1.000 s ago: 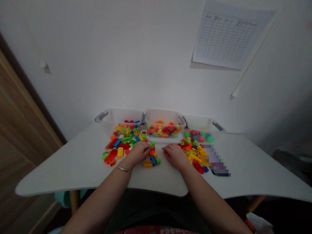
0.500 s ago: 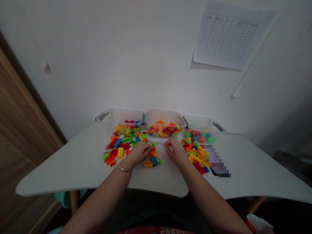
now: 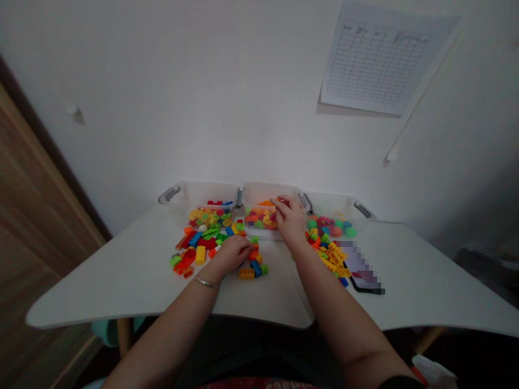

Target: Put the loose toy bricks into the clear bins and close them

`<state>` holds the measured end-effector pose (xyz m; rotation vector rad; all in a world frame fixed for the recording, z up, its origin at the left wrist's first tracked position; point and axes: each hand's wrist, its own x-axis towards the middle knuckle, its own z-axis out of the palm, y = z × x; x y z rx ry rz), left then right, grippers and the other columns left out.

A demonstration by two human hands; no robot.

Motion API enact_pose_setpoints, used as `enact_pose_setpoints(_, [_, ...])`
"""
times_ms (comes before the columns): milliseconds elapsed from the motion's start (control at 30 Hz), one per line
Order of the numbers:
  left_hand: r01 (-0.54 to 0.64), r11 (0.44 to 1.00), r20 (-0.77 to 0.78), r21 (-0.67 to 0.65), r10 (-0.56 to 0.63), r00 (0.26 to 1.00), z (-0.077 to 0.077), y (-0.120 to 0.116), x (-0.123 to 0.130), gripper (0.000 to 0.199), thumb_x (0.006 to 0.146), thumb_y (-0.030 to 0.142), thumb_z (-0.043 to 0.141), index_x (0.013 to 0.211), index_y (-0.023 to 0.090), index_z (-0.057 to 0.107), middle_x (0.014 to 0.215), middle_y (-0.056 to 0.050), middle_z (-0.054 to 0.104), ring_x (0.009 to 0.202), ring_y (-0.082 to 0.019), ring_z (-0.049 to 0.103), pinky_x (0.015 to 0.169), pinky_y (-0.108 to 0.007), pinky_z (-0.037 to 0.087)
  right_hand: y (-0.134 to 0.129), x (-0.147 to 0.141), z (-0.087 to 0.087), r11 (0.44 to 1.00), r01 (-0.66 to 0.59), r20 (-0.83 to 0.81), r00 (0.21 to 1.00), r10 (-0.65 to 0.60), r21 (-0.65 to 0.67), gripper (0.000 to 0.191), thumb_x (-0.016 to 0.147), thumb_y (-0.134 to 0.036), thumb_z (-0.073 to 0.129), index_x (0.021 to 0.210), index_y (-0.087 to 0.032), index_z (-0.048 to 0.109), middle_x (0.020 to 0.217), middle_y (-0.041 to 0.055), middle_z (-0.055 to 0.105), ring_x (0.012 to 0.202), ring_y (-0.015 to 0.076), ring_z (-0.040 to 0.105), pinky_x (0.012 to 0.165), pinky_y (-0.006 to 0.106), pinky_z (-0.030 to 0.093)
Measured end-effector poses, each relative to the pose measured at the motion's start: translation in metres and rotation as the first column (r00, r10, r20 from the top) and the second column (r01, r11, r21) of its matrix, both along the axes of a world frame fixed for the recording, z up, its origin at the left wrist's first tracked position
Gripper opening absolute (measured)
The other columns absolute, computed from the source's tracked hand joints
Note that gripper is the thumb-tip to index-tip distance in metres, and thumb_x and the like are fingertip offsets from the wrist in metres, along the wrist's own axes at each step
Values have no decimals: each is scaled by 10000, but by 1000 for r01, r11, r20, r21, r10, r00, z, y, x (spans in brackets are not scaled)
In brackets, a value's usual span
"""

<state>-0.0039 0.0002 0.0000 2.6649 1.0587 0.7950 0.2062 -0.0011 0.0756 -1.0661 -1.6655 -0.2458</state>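
My left hand (image 3: 232, 254) rests low over the table, its fingers curled together beside a small cluster of toy bricks; what lies inside them is hidden. Right at its fingertips is an orange brick (image 3: 254, 255), with a blue brick (image 3: 255, 268) and a yellow brick (image 3: 246, 273) nearer to me. My right hand (image 3: 291, 221) is raised over the front of the middle clear bin (image 3: 259, 190), fingers stretched and apart, with nothing visible in them. Mixed colored bricks fill the bottom of that bin.
Left of it stands a clear bin (image 3: 194, 190) of mostly yellow pieces; the right clear bin (image 3: 330, 202) holds round pieces. Loose bricks lie in a left pile (image 3: 200, 254) and a right pile (image 3: 330, 258). A blurred, dark-edged device (image 3: 360, 270) lies beside the right pile.
My right hand has moved forward and up from the table to the middle bin, and its fingers have gone from a pinch to spread. My left hand has stayed put.
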Motion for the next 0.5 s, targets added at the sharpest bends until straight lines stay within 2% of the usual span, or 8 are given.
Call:
enact_pose_setpoints(133, [-4,1000,16,6,4,1000,-2,0,0,212,929,219,506,878,162,703,888,-80,713,884,-207,616,838,-341,462,8,-5,-10,998,5,5,1000,-5,-61,375,850,-86,485,1099,-233,724,1167,96,624,1070,204,581,984,376,489])
enact_pose_setpoints(267, [-6,1000,15,0,6,1000,-2,0,0,211,932,224,506,885,162,703,892,-79,717,899,-210,622,855,-343,459,9,-7,-17,997,46,74,996,-42,-63,391,856,-117,488,1182,-206,685,1214,117,615,1126,225,560,1020,401,468])
enact_pose_setpoints(367, [-12,1000,18,0,12,1000,-2,0,0,205,928,215,510,890,162,704,899,-79,720,900,-212,622,851,-344,460,7,-10,-16,994,88,154,985,-76,-71,442,844,-125,490,1259,-180,633,1263,127,603,1177,238,539,1055,416,435])
enact_pose_setpoints(500, [-8,1000,19,9,7,1000,-3,2,0,192,919,200,518,886,157,702,892,-80,715,894,-211,620,855,-343,460,6,-15,-10,975,162,252,960,-120,-153,516,845,-164,511,1357,-105,537,1368,158,554,1250,267,502,1099,427,385])
